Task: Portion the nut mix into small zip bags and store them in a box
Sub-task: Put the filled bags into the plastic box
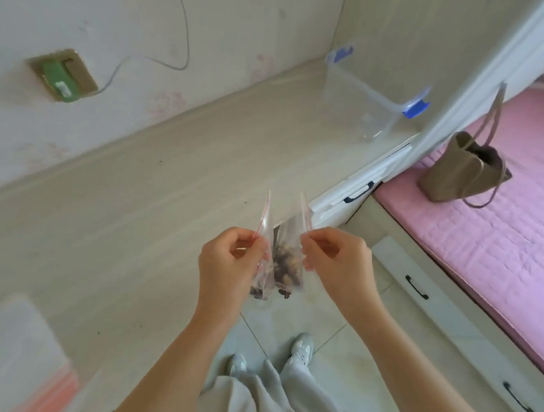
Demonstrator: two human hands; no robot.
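Between the hands, over the table [164,194] edge: two filled zip bags. Left hand [231,262] pinches the left bag [263,277] near its top, fingers curled; right hand [335,262] likewise pinches the right bag [288,264]. Box [369,95]: lidless, well beyond the right hand. Step, judged: storing. Next calls for a forward reach, release over the box.

left hand [227,263], right hand [341,268]: bare | forearms [178,353]: bare | trousers [279,408]: loose, light grey | trainers [302,347]: 2, white

Open desktop [173,175] btwn hands & box [373,95], no obstacles.
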